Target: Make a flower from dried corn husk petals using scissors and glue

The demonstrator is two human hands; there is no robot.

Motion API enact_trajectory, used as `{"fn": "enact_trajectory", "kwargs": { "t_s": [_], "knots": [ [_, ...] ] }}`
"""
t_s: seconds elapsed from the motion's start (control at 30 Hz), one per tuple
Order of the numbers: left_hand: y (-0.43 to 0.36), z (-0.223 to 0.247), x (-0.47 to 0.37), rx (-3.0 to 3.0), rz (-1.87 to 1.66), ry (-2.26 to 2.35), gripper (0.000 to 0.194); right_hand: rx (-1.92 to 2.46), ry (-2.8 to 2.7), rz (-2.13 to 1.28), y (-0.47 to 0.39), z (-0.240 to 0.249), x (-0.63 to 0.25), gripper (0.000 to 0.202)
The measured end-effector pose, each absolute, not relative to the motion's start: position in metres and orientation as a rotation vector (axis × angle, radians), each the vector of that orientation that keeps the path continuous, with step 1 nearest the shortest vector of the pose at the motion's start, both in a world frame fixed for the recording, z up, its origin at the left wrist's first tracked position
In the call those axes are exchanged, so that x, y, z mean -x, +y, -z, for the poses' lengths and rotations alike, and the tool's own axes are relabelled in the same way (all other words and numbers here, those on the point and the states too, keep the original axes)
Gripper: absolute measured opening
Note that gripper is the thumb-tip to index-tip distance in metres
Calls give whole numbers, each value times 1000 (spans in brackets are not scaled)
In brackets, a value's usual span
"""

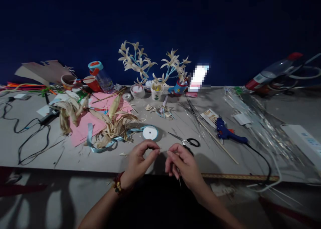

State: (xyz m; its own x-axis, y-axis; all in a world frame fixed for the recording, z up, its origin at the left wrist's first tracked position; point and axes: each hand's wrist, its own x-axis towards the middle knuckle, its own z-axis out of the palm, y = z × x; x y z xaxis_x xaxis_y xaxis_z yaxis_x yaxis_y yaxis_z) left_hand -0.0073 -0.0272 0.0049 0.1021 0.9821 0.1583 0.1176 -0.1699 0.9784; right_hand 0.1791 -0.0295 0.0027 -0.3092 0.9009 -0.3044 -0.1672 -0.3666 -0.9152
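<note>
My left hand (142, 158) is above the table's front edge, its thumb and forefinger pinched together. Whatever is in that pinch is too small to make out. Close beside it, my right hand (183, 163) has its fingers curled and pressed together around a thin wire (180, 183), whose end sticks out below the palm. A gap separates the two sets of fingertips. Just beyond them lie black-handled scissors (193, 142) and a white spool of light blue ribbon (150, 133). Dried corn husks (116, 122) are heaped to the left on pink paper (87, 128).
Husk flowers (137, 60) stand in small cups at the back, near a bright phone screen (198, 78). To the right are a blue glue gun (227, 132), a wooden stick (218, 140), and bundled wires (271, 135). Black cables (21, 148) trail at left.
</note>
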Motion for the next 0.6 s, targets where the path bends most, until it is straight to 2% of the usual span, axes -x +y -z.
{"fn": "enact_trajectory", "kwargs": {
  "t_s": [0.2, 0.37, 0.47, 0.6],
  "knots": [
    [-29, -5, 8, -1820, -1229, 1059, 19, 984, -827, -1890, -28, -12, -170, 29],
    [-30, 0, 6, -1771, -1287, 1170, 23, 969, -939, -1889, -28, -5, -166, 26],
    [-33, 2, 2, -1601, -1285, 1186, 19, 1048, -1194, -1630, -29, -2, -167, 21],
    [-35, 6, -7, -1216, -1299, 1093, 11, 1169, -1615, -1050, -28, -5, -169, 4]
  ]
}}
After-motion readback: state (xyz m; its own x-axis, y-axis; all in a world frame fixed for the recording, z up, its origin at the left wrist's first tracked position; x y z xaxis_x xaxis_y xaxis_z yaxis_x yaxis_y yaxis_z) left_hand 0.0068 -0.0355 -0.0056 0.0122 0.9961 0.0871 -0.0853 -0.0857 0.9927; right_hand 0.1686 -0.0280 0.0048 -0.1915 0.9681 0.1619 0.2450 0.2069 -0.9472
